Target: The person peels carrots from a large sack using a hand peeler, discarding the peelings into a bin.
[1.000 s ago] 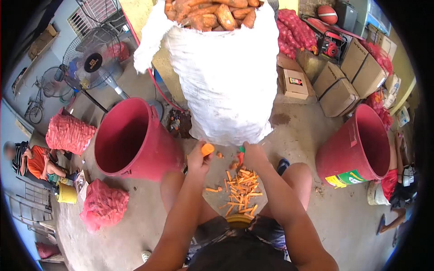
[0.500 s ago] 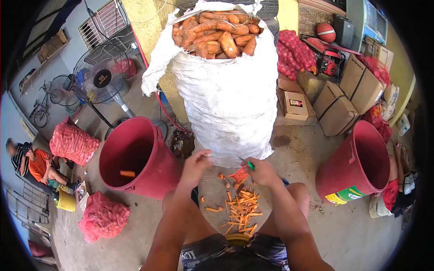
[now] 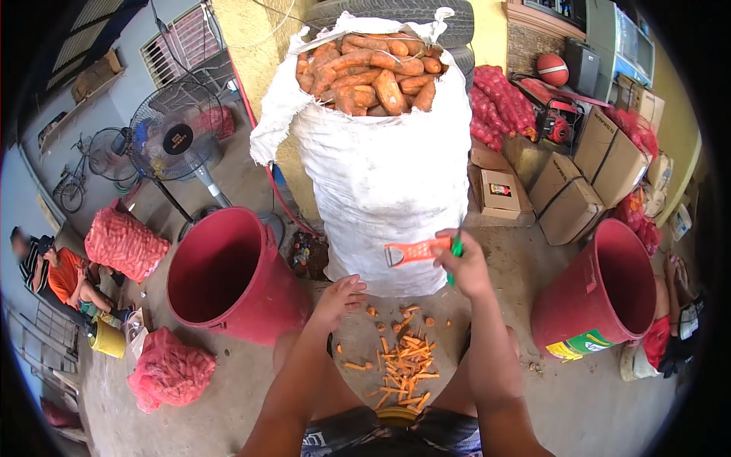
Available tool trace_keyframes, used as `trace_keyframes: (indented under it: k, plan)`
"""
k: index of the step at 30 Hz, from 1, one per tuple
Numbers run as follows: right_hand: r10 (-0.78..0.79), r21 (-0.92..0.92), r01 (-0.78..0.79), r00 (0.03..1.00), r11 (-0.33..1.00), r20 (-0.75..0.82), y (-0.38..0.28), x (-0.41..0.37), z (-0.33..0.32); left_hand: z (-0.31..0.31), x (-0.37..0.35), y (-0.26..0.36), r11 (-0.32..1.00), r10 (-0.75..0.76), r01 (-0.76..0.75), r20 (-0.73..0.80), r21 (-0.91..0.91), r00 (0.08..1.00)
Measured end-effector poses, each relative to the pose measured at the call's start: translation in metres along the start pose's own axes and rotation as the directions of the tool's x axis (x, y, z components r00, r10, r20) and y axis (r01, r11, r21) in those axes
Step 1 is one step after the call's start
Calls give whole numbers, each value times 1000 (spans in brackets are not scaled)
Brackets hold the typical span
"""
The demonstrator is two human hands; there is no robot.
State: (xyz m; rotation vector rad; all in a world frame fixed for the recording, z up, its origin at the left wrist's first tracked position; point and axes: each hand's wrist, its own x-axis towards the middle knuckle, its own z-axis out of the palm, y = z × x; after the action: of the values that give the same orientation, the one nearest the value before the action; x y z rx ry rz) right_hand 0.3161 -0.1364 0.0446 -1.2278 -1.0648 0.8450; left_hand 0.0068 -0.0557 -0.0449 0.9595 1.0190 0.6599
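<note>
Peeler point(image 3: 417, 250): orange body, green grip end, blade end pointing toward the person's left, held up in front of the lower face of the white sack point(image 3: 381, 175). Right hand point(image 3: 466, 268): fingers closed around the grip, arm raised off the knee. Left hand point(image 3: 343, 297): empty, fingers loosely spread and slightly curled, palm down, hovering just above the concrete floor point(image 3: 563, 373) between the sack's base and the near rim of the left red bucket point(image 3: 221, 274). Carrot peelings point(image 3: 403, 365) lie scattered on the floor between the person's knees, below both hands. Sack stands upright, open top heaped with unpeeled carrots point(image 3: 373, 65). Right red bucket point(image 3: 601, 289) tilted, well apart from the right hand (contents not visible). Farther out: standing fan point(image 3: 175, 133) behind the left bucket, red mesh bags point(image 3: 122, 244) at the floor's left side, cardboard boxes point(image 3: 563, 198) toward the right, another person point(image 3: 53, 274) seated at the far left edge.
</note>
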Motion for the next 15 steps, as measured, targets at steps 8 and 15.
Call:
trace_keyframes:
  k: [8, 15]
  plan:
    - [102, -186, -147, 967, 971, -231, 14, 54, -9, -7, 6, -6, 983, 82, -82, 9, 164, 997]
    - [284, -403, -281, 957, 871, -53, 56, -8, -19, 60, -12, 162, 616, 403, -467, 256, 634, 879]
